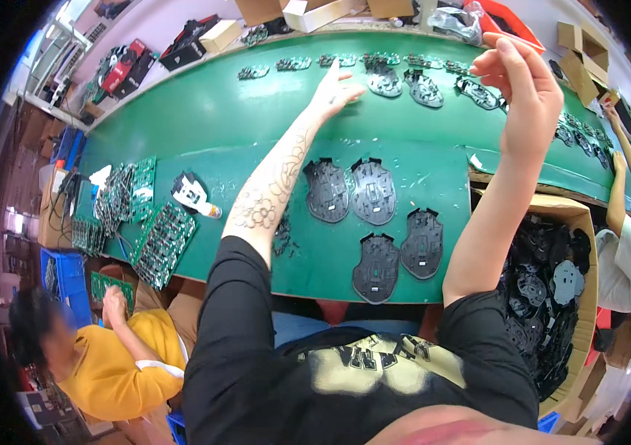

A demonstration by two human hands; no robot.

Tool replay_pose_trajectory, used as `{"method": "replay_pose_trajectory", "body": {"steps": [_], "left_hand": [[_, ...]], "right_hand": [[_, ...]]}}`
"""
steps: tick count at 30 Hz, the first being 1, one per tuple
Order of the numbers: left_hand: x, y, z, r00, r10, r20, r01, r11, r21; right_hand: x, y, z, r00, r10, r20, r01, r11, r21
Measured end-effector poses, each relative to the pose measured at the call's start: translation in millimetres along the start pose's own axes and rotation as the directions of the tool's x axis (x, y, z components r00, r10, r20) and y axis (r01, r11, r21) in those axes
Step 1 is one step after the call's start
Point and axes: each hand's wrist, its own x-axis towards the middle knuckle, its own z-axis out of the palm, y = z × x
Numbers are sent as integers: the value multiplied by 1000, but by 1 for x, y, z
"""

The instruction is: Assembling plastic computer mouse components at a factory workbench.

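Observation:
My left hand [332,95] reaches over the far part of the green table, its fingers apart and nothing visible in them. Its fingertips are by a small green circuit board [339,59] in a row of similar boards. My right hand [529,85] is raised at the far right, fingers loosely bent and apart, with nothing seen in it. To its left lie dark mouse-shaped shells with parts inside, among them one shell [424,89] and another [477,93]. Nearer me rest several black base shells, including one [373,191] and another [376,268].
At the left are stacked circuit board panels [163,243] and a white bottle [211,211]. A cardboard box [586,297] full of black shells stands at the right. A co-worker in yellow [122,371] holds a board at the left; another person's arms [618,185] reach in at the right.

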Motion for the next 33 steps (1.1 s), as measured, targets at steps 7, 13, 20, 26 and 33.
{"method": "replay_pose_trajectory", "body": {"steps": [7, 13, 20, 26, 33], "left_hand": [[-93, 57, -7, 710, 11, 704, -616, 496, 613], [-101, 48, -11, 785, 132, 606, -551, 596, 584], [-87, 77, -83, 963, 263, 57, -259, 848, 463], [-122, 96, -113, 892, 317, -323, -202, 917, 344], [-164, 105, -128, 836, 443, -324, -305, 866, 396]], "right_hand": [[-7, -3, 32, 967, -36, 253, 62, 993, -96], [-29, -9, 63, 897, -25, 441, 90, 988, -127], [-74, -45, 89, 251, 220, 943, 172, 948, -267], [-173, 39, 158, 133, -34, 990, 604, 795, -54], [-190, 62, 170, 93, 35, 995, 509, 857, -78]]}}
